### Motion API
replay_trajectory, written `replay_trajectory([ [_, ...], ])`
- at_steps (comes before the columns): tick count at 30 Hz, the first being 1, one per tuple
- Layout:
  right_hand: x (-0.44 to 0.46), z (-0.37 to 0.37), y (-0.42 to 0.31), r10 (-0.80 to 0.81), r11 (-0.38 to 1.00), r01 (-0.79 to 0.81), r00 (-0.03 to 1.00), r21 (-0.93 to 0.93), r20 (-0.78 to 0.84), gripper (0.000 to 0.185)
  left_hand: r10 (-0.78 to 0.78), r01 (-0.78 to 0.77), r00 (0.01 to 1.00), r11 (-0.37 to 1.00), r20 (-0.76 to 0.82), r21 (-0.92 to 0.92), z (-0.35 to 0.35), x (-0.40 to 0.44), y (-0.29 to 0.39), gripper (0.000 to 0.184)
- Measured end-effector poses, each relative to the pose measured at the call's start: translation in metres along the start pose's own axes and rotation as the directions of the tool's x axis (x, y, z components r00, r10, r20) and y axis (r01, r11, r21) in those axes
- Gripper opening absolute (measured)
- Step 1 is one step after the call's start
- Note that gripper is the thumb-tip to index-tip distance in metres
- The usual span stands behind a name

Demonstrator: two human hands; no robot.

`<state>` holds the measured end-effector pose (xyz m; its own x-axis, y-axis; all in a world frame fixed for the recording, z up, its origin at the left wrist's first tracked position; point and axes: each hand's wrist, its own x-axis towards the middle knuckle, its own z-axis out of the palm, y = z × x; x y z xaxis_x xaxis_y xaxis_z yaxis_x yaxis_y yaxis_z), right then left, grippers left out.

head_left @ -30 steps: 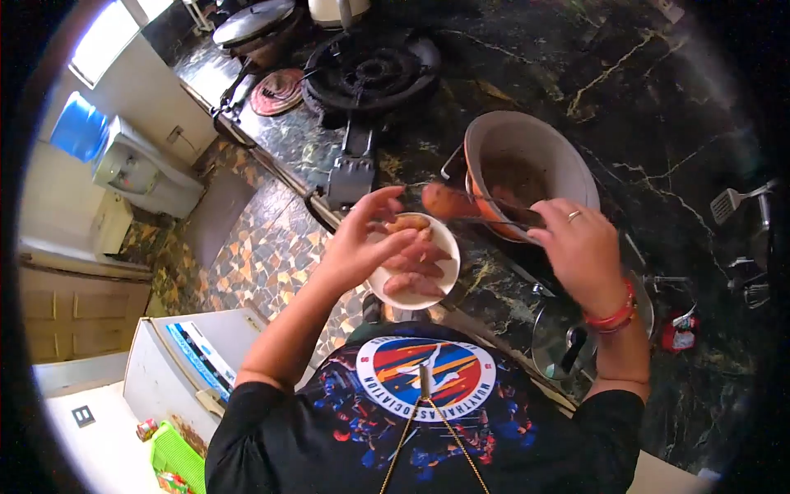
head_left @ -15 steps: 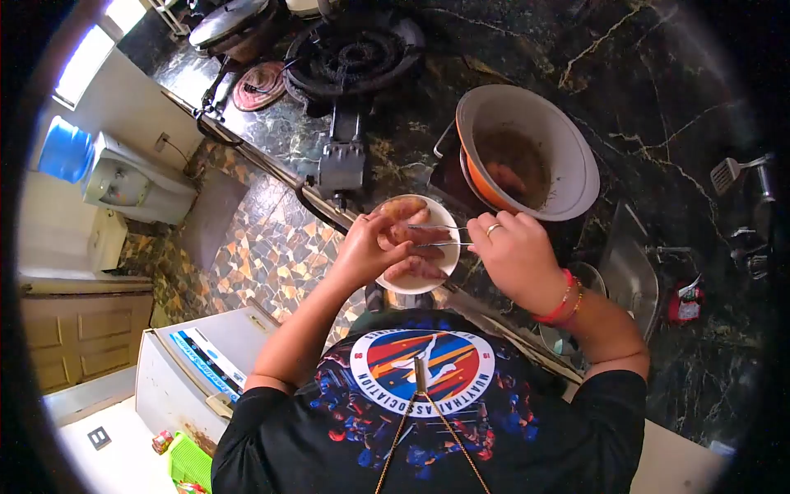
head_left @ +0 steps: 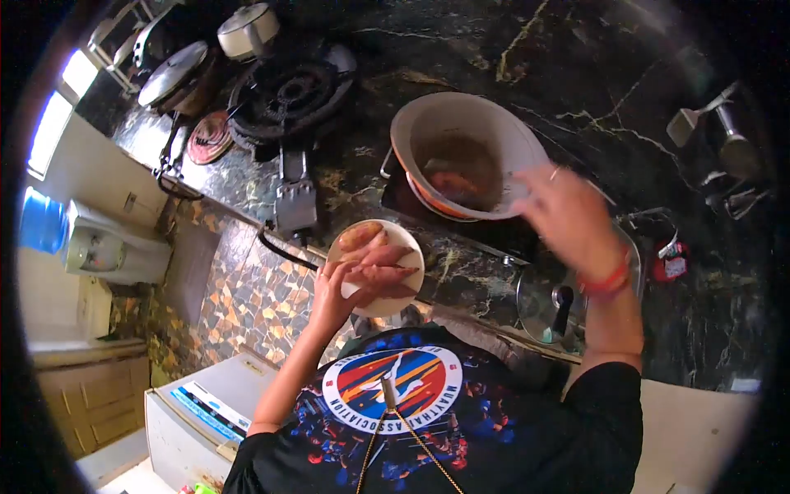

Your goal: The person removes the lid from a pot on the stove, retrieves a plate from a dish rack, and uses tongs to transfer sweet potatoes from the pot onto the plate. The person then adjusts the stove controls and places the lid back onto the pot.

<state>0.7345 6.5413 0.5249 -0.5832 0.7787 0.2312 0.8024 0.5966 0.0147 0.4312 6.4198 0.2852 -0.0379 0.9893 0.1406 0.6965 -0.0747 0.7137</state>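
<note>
My left hand (head_left: 331,290) grips the near left side of a white plate (head_left: 412,240), fingers reaching over onto the food. Several reddish sweet potatoes (head_left: 387,255) lie side by side on this plate. Motion blurs my right hand (head_left: 572,216), which is at the right rim of a deep orange pot (head_left: 403,170) with a pale inside. Its fingers are smeared, and I cannot make out the tongs there. Inside the pot, brownish liquid surrounds a reddish piece (head_left: 454,183).
Left of the pot stands a black gas burner (head_left: 290,92), with a lidded pan (head_left: 177,78) and a white pot (head_left: 248,33) beyond. A glass lid (head_left: 536,306) sits near my right forearm. Metal utensils (head_left: 699,115) lie at the far right of the dark marble counter (head_left: 592,66).
My right hand has moved from the plate, where it held metal tongs, to the pot's right rim. My left hand stays on the plate. The whole view has shifted.
</note>
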Motion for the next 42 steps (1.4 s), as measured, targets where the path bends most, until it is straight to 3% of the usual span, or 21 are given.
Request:
replay_trajectory([
  [2,0.016,0.005,0.058,0.077,0.987,-0.091,0.991,0.133,0.108,0.033,0.012,-0.013,1.000,0.999,-0.013,-0.039,0.002,-0.004,-0.001,0.052],
  [3,0.022,0.014,0.082,0.012,0.988,-0.027,0.995,0.152,0.099,0.031,0.020,-0.021,0.999,0.998,-0.026,-0.056,0.003,-0.006,-0.001,0.053],
  [5,0.031,0.047,0.119,0.011,0.996,-0.031,0.972,0.085,0.235,0.031,0.035,-0.037,0.999,0.998,-0.037,-0.045,0.000,-0.005,0.001,0.055],
  [7,0.033,0.078,0.126,0.013,0.999,0.001,0.963,-0.050,0.269,0.031,0.000,-0.002,0.998,1.000,-0.056,-0.020,-0.005,-0.008,0.005,0.058],
  [8,0.031,0.093,0.128,-0.052,0.997,0.062,0.968,-0.035,0.246,0.031,0.010,-0.011,0.997,1.000,-0.081,-0.010,-0.007,-0.009,0.005,0.059],
  [10,0.037,0.085,0.100,-0.035,0.999,0.041,0.939,-0.009,0.343,0.035,-0.014,0.012,0.996,1.000,-0.087,-0.023,-0.011,-0.010,0.007,0.059],
  [13,0.040,0.103,0.096,-0.066,0.996,0.083,0.942,-0.038,0.329,0.033,-0.040,0.042,0.993,0.999,-0.107,0.015,-0.014,-0.013,0.011,0.059],
  [16,0.060,0.090,0.121,0.163,0.986,-0.134,0.872,-0.096,0.462,0.031,-0.079,0.081,0.989,0.997,-0.122,0.010,-0.015,-0.016,0.013,0.059],
  [21,0.060,0.050,0.133,0.140,0.985,-0.128,0.985,-0.115,0.106,0.027,-0.126,0.122,0.980,0.992,-0.152,-0.035,-0.019,-0.017,0.010,0.055],
  [24,0.058,0.048,0.120,0.106,0.981,-0.094,0.992,-0.172,0.066,0.026,-0.135,0.130,0.977,0.991,-0.166,-0.042,-0.020,-0.016,0.012,0.054],
  [33,0.065,0.106,0.117,0.023,0.949,0.007,0.996,-0.314,0.091,0.025,-0.155,0.152,0.971,0.988,-0.181,-0.030,-0.019,-0.016,0.011,0.051],
  [39,0.081,0.123,0.123,0.104,0.986,-0.060,0.952,-0.157,0.289,0.021,-0.175,0.172,0.969,0.985,-0.172,-0.031,-0.019,-0.019,0.010,0.049],
  [42,0.088,0.126,0.124,0.093,0.985,-0.049,0.957,-0.164,0.274,0.018,-0.182,0.182,0.968,0.983,-0.170,-0.019,-0.020,-0.018,0.012,0.047],
])
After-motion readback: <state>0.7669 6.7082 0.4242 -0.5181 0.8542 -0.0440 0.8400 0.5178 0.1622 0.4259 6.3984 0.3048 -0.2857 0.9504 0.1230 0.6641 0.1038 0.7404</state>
